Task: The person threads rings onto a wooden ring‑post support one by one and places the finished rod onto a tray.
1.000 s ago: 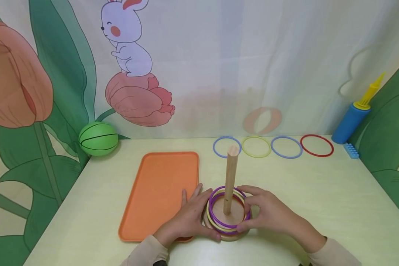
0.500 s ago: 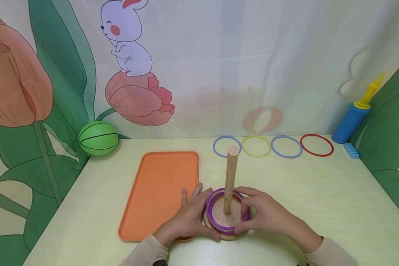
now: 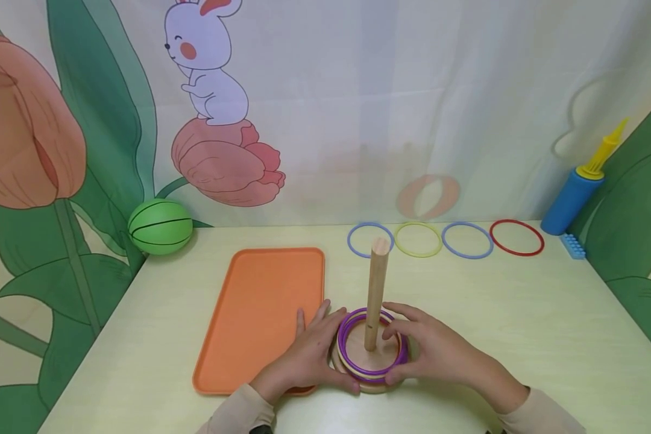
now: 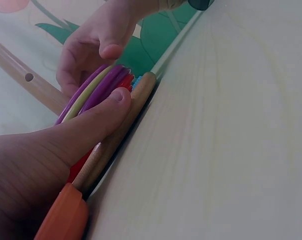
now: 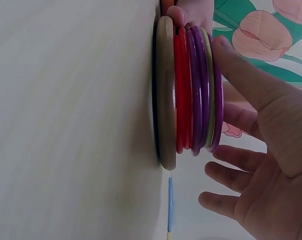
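Note:
A wooden peg (image 3: 377, 289) stands upright on a round wooden base (image 5: 166, 95). Stacked around it on the base are red rings (image 5: 183, 95), purple rings (image 5: 196, 100) and a yellow ring (image 5: 209, 95), with a purple one outermost. The left hand (image 3: 310, 355) lies against the base's left side, its thumb along the front edge, as the left wrist view also shows. At the stack's right side the right hand (image 3: 439, 352) has its thumb on the top purple ring and its index finger bent inside the rings near the peg.
An orange tray (image 3: 266, 301) lies left of the base, partly under the left hand. Along the back edge lie blue, yellow and red rings (image 3: 517, 237). A green ball (image 3: 161, 226) sits back left; a blue pump (image 3: 572, 199) and a light blue block (image 3: 574, 246) are back right.
The top purple ring has shifted left and settled lower onto the stack. The right hand moved slightly left, its index finger now further inside the rings. The left hand stays where it was.

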`<state>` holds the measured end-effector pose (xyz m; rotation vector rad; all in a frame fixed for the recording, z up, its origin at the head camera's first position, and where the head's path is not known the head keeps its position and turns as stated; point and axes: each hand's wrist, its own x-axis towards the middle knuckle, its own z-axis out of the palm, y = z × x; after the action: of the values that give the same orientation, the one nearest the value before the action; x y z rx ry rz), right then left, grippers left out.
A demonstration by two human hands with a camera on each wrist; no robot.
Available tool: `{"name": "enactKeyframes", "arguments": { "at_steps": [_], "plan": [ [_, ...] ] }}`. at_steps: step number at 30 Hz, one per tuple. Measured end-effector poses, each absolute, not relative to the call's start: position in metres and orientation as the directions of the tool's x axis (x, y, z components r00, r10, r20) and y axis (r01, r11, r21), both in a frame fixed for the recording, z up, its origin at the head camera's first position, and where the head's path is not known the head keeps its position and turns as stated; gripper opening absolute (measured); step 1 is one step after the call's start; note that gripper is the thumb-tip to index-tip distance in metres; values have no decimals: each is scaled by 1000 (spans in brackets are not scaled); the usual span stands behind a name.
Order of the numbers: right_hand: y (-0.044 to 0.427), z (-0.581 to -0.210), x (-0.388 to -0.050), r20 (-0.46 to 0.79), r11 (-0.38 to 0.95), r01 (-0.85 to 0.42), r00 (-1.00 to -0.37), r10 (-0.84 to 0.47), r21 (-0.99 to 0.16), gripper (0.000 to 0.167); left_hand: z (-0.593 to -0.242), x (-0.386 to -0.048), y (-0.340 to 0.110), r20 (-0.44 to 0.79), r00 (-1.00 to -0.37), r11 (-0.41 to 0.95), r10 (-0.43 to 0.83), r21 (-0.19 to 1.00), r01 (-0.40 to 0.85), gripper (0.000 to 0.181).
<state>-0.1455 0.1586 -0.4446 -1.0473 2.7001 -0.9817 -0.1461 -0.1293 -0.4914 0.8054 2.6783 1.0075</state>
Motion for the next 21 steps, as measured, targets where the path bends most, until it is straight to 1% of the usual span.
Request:
{"name": "enactKeyframes", "arguments": {
  "at_steps": [6,10,13,17,21],
  "plan": [
    [161,-444,-147,152,553,-564,-771,-618,-613,72,-491,-147,-130,28,-841,624,540,658,422,130],
    [167,-446,-153,202,536,-563,-784,-587,-630,88,-491,-146,-130,34,-841,623,540,656,427,130],
    [174,-450,-162,261,526,-584,-783,-564,-618,98,-492,-146,-130,36,-841,622,540,657,427,130],
    [185,-454,-175,308,525,-595,-787,-534,-608,101,-491,-146,-130,38,-841,619,539,660,427,130],
    [193,-456,-190,315,517,-566,-809,-495,-642,101,-491,-146,-130,35,-842,617,538,665,422,131]
  ]
}}
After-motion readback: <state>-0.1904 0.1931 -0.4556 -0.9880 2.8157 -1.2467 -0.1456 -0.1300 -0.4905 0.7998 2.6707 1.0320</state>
